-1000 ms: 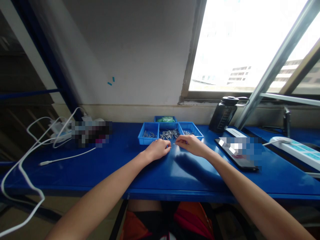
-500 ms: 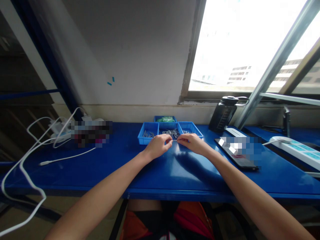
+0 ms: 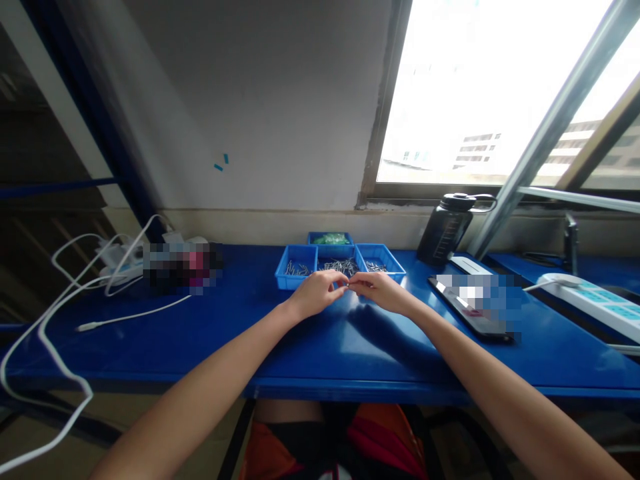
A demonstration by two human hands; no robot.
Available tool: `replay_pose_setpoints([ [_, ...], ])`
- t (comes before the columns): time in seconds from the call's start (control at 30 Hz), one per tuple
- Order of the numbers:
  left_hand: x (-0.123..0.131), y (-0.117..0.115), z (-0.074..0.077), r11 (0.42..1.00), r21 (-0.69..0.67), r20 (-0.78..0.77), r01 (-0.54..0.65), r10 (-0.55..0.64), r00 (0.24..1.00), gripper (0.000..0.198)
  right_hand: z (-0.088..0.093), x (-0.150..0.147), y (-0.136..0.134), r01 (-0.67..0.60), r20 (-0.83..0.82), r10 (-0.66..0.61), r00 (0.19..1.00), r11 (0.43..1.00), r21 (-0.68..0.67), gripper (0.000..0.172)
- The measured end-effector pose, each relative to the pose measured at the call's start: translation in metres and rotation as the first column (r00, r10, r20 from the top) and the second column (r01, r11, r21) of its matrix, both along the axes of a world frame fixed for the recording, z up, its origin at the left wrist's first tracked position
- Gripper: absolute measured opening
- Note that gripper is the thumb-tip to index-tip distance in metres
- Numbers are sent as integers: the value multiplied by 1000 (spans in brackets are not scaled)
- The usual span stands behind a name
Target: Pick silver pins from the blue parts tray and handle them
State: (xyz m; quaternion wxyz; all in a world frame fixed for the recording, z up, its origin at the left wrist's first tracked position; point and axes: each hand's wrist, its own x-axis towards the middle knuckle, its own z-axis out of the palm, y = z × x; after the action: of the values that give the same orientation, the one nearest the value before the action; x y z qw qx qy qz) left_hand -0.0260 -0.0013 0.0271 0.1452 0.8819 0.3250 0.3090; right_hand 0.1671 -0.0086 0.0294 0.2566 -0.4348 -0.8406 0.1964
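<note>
My left hand and my right hand meet fingertip to fingertip over the front edge of a blue three-part tray. Both are closed in a pinch. Whatever lies between the fingertips is tiny and mostly hidden. Thin silvery metal pieces, like small screws or pins, lie in the tray's left section, in its middle section and in its right section. Behind it stands a small blue box with green, shiny contents.
To the right are a black bottle, a dark flat device partly blurred out, and a white power strip. White cables and a blurred-out heap lie at the left. The blue table's front edge runs before me.
My right hand has shifted slightly left, closing the small gap to my left fingertips. A thin shiny piece seen between the hands before is now hidden.
</note>
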Motion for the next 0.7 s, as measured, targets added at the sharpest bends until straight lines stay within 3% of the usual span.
replay_pose_setpoints([
  [0.23,1,-5,1,996,-30,-19,-89,89,996,14,4,-1,-2,28,39,-31,999,997,77,25],
  [0.43,0,-7,3,983,-19,-136,-182,178,975,15,8,-1,-4,39,23,-43,999,992,123,22],
  [0.7,-1,-4,1,989,3,-205,-148,145,968,19,2,2,0,4,86,-14,996,993,117,20],
])
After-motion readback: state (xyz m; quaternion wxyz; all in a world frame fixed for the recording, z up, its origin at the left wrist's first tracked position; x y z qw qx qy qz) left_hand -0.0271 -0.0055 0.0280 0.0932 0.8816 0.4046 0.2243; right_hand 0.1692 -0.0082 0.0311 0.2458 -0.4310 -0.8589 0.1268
